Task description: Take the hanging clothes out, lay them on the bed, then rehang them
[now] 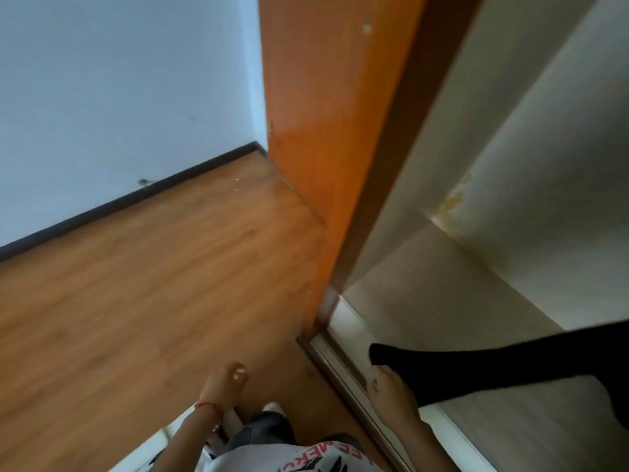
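While the left hand (226,381) hangs loosely curled, holding nothing, over the wood-grain floor (143,284), the right hand (391,395) grips soft black fabric (493,366) beside the orange wardrobe door (326,131).

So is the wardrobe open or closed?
Open. The orange sliding door is pushed aside, and the pale wardrobe inside shows, with a black garment stretching across.

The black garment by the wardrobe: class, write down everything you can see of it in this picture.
The black garment is a dark, matte, soft-looking cloth, blurred by motion, so no seams or print show. It stretches as a long band from the right edge of the picture leftward, narrowing to a rounded end over the pale wardrobe's lower front edge. The right hand meets it at that end from beneath, seemingly gripping it. No hanger is visible, and its far part runs out of view.
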{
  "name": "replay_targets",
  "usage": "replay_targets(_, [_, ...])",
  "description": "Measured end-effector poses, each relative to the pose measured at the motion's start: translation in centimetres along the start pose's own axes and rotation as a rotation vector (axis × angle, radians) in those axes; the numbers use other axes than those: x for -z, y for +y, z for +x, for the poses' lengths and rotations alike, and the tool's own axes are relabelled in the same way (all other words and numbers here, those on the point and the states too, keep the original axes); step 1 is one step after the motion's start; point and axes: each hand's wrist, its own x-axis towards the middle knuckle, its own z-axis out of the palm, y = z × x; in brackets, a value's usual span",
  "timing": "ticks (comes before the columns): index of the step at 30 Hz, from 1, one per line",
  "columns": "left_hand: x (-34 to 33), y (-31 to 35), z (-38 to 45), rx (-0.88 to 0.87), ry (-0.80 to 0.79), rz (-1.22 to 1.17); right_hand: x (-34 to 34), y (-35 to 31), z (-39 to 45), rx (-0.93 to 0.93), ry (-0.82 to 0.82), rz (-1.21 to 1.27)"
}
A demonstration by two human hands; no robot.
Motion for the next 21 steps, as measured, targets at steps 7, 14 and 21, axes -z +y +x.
replay_targets(7, [5.4, -5.8, -2.1, 0.205, 0.086, -0.191, -1.5, -11.4, 6.1, 0.317, -0.206, -0.203])
replay_targets(14, [6.7, -10.2, -3.5, 0.434, 0.185, -0.435, -1.8, -20.8, 12.6, 0.553, -0.268, -0.417])
replay_targets(21, [8.0, -11.8, -2.8, 0.645, 0.312, -0.648, -1.9, -31.5, 20.9, 0.752, -0.447, -0.633])
